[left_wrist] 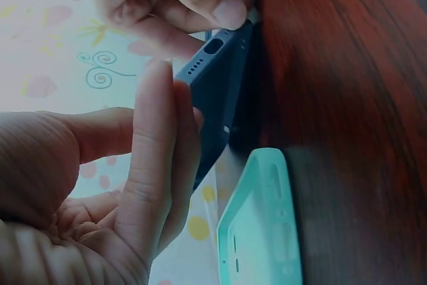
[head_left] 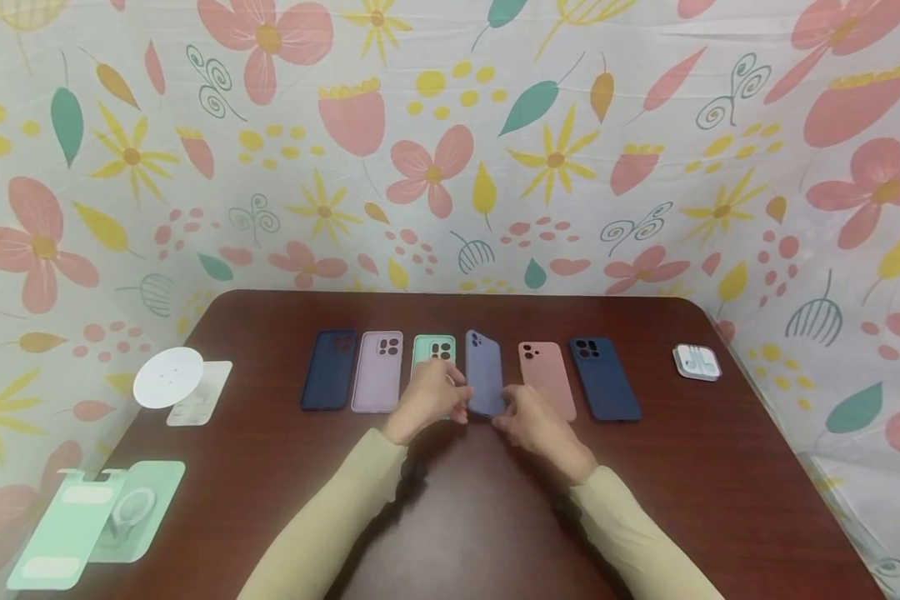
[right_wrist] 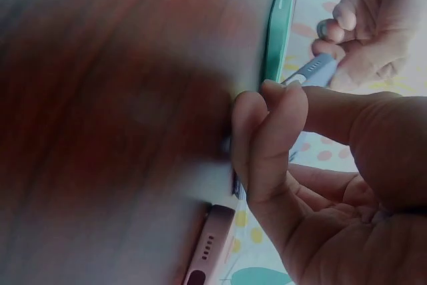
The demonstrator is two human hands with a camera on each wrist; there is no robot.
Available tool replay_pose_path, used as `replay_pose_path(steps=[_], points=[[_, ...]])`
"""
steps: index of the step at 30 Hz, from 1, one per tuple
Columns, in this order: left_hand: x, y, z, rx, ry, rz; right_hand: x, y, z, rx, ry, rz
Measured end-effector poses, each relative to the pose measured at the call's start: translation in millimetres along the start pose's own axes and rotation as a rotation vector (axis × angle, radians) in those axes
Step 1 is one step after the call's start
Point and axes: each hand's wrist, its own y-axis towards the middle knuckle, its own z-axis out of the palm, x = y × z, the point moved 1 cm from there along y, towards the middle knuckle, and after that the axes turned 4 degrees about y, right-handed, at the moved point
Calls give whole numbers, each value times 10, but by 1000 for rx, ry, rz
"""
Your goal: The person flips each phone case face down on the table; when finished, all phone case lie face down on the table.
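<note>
A lavender-blue phone case stands in the middle of a row of cases, tilted, with its lower end raised in the left wrist view. My right hand pinches its lower right corner between thumb and fingers. At the lower left edge, the fingers of my left hand hold the case. The left wrist view shows the bottom edge of the blue case with its port cutout. Behind my left hand lies a mint green case, partly covered. Beside my right hand is a pink case.
A dark blue case and a pale lilac case lie left in the row, another blue case right. Boxed earphones sit far right. A white disc and a mint green stand are at the left.
</note>
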Motion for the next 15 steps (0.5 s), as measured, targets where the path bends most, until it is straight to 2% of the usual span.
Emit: replay_pose_path(steps=[5, 7, 12, 13, 15], points=[[11, 30, 55, -8, 121, 10, -28, -13, -37, -19, -22, -22], [47, 77, 81, -1, 174, 16, -174, 67, 5, -26, -30, -70], [382, 427, 246, 3, 318, 57, -419, 229, 70, -32, -49, -97], [452, 501, 279, 4, 345, 71, -421, 238, 68, -29, -50, -80], [529, 585, 321, 7, 384, 93, -506, 296, 90, -27, -49, -73]])
